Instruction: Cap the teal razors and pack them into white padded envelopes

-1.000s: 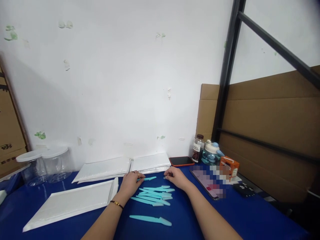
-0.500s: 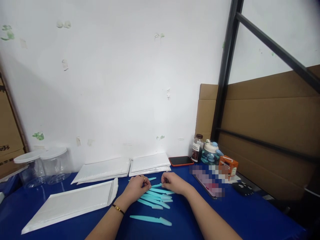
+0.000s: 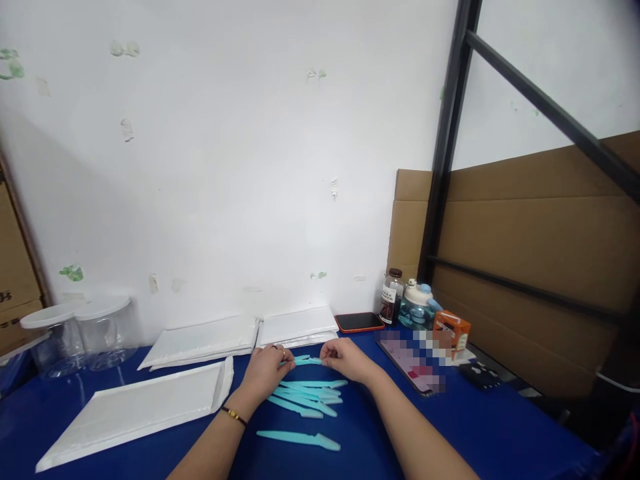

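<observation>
Several slim turquoise plastic sticks (image 3: 307, 393) lie in a loose pile on the blue table (image 3: 450, 427). One more stick (image 3: 299, 439) lies apart, nearer to me. My left hand (image 3: 267, 370) and my right hand (image 3: 345, 359) pinch the two ends of one turquoise stick (image 3: 306, 361) just above the pile's far edge. Both hands' fingers are closed on it. A gold bracelet sits on my left wrist.
A white padded envelope (image 3: 135, 408) lies to the left, with two more stacks (image 3: 250, 332) by the wall. Clear plastic jars (image 3: 83, 332) stand far left. At the right are an orange phone (image 3: 359, 322), bottles (image 3: 407, 303), an orange box (image 3: 451, 331), cardboard (image 3: 530, 253) and a black frame.
Both hands drew toward the pile with a stick, then lifted back slightly toward the wall. They now hold one stick by its ends. The view shifted a little right.
</observation>
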Tool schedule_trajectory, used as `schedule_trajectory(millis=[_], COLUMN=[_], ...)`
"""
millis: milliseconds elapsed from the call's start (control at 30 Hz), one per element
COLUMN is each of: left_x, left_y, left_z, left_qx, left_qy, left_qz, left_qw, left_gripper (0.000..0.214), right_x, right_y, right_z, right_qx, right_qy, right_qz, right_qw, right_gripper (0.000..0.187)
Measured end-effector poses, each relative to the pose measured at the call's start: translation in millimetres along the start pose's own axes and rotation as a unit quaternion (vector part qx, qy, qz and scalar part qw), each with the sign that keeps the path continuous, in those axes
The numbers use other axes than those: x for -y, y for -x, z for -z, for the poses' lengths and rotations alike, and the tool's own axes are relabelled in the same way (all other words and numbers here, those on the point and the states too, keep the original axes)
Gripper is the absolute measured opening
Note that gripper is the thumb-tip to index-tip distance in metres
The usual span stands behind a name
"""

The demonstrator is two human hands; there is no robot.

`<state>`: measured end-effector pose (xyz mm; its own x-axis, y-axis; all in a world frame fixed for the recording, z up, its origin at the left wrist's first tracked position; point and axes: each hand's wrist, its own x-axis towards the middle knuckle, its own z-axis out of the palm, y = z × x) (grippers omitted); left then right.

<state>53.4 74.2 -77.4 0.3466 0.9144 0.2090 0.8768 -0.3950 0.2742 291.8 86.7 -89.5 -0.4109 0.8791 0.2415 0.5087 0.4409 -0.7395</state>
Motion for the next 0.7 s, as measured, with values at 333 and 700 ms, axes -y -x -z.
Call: schedule_trajectory(millis=[333,700], left_x=[14,-11], left_y=[3,5], left_z=[4.3,-5.6], left_qx=[-0.028,0.028], left_qy=[0.008,0.019], left_qz=[0.032,-0.074], left_qw=[0.999,0.997], left_gripper=[0.019,0.016], right_x=[-10,0], right_y=[10,10], right_z=[21,1], right_qx=[-0.015,0.071], right_qy=[0.108,0.039], right_qz=[-0.011,-0.018], right_qw=[0.994,0.997], right_gripper=[0.013,0.008])
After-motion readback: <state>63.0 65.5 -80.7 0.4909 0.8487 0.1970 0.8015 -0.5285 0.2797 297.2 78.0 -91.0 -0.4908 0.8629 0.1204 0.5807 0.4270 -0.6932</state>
